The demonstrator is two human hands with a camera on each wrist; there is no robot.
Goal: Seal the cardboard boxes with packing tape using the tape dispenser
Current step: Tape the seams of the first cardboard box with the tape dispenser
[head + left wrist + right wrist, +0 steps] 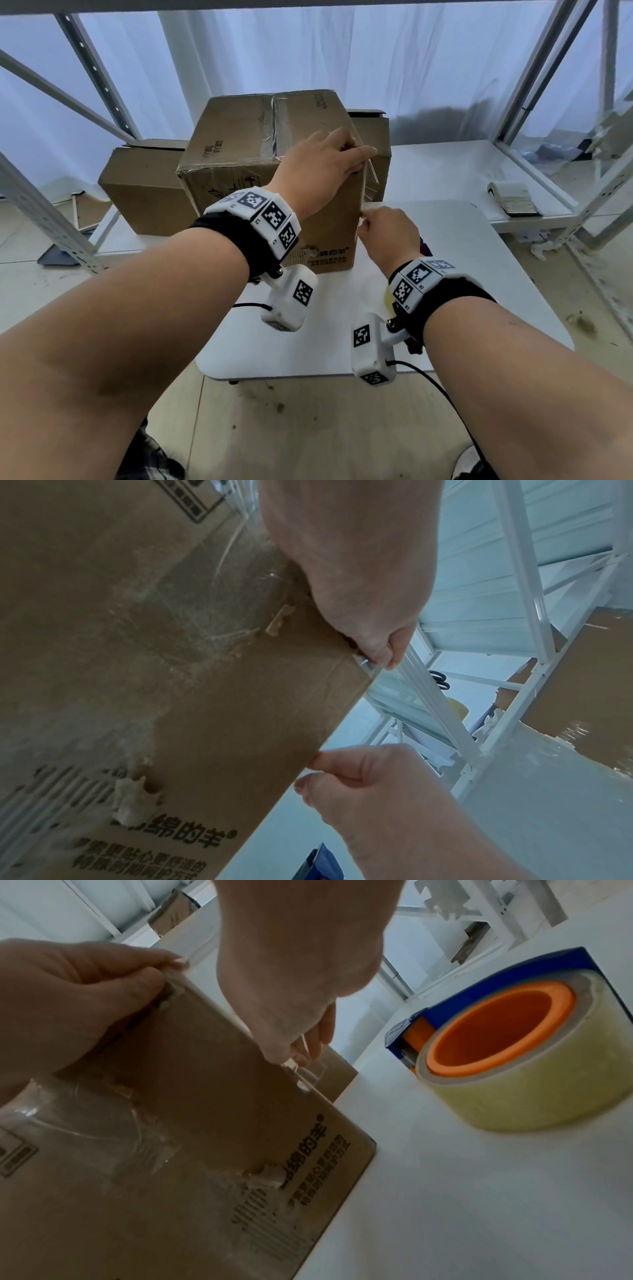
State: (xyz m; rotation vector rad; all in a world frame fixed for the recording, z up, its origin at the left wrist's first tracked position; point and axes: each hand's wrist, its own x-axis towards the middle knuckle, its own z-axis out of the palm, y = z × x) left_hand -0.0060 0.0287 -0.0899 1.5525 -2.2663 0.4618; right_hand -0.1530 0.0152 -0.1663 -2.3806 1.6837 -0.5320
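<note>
A brown cardboard box (260, 164) stands on the white table (462, 274), with old clear tape over its top seam. A loose strip of clear tape (372, 178) runs down the box's right edge. My left hand (322, 164) lies over the top right corner and pinches the strip's upper end (371, 666) against the cardboard. Lower down on the same edge, my right hand (387, 233) pinches the strip's lower end (304, 1066) between thumb and fingertips. The blue tape dispenser (496, 1047), with an orange core and a clear roll, lies on the table to the right of the box, held by neither hand.
A second cardboard box (147, 192) sits behind on the left and a third (371, 137) behind the main one. White metal shelving uprights (534, 85) flank the table. A stack of papers (513, 202) lies on the right shelf. Black-handled scissors (440, 680) lie on a shelf.
</note>
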